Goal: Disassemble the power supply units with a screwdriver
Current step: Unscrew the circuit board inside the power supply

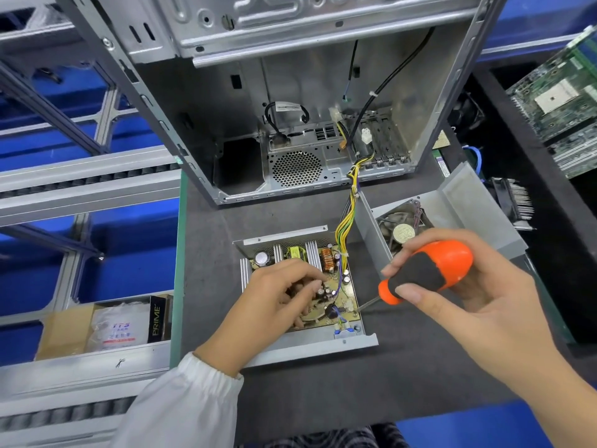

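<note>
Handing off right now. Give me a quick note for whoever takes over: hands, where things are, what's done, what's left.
Right hand: grips the orange-and-black screwdriver, tip down at the right edge of the circuit board.
Left hand: rests on the board, fingers curled among its components; whether it pinches anything is hidden.
Things: the power supply base lies on the grey mat, board inside; its cover with the fan stands open to the right. A wire bundle runs into the empty computer case.
Done: cover off.
Left: free the board from the base.
</note>
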### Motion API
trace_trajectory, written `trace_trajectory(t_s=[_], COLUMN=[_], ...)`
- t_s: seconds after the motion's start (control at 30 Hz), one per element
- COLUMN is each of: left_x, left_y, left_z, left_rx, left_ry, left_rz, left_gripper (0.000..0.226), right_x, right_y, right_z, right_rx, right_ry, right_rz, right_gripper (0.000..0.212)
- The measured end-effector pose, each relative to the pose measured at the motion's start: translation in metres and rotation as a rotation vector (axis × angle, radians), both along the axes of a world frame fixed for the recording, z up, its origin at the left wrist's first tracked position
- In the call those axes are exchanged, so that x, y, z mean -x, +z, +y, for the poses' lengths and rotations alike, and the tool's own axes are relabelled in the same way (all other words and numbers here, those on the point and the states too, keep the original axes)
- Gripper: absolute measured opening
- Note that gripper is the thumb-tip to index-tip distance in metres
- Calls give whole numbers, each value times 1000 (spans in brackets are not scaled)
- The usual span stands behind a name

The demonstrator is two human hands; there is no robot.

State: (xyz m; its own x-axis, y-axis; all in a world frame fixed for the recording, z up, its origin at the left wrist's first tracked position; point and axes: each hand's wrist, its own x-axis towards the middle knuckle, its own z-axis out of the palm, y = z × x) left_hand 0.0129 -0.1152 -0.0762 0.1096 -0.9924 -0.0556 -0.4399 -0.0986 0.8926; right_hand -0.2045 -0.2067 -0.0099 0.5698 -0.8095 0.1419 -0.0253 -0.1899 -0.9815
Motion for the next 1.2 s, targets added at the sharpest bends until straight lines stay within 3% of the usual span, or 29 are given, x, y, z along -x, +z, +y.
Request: trace_trajectory(t_s=[0.33,0.67,0.77,0.93,1.2], left_x=[1,0,-3,-15,-16], left_y=[-1,3,9,23,34], left_z=[0,-2,-5,-18,-28], left_rx=[-7,-6,6,-1,-28], left_ry=[-18,-48,-49,3,-123], left_rz=[-11,-72,-93,55,74], left_gripper=[17,23,18,21,15], right_x=[0,-15,-16,-18,-20], right_y=[3,18,26,39,46], right_z=[2,-11,-20,-30,-33], right_rx=[34,287,368,456,445], right_ry=[19,91,163,411,516], right_rz=[36,344,398,491,527], right_gripper=[31,35,33,29,31])
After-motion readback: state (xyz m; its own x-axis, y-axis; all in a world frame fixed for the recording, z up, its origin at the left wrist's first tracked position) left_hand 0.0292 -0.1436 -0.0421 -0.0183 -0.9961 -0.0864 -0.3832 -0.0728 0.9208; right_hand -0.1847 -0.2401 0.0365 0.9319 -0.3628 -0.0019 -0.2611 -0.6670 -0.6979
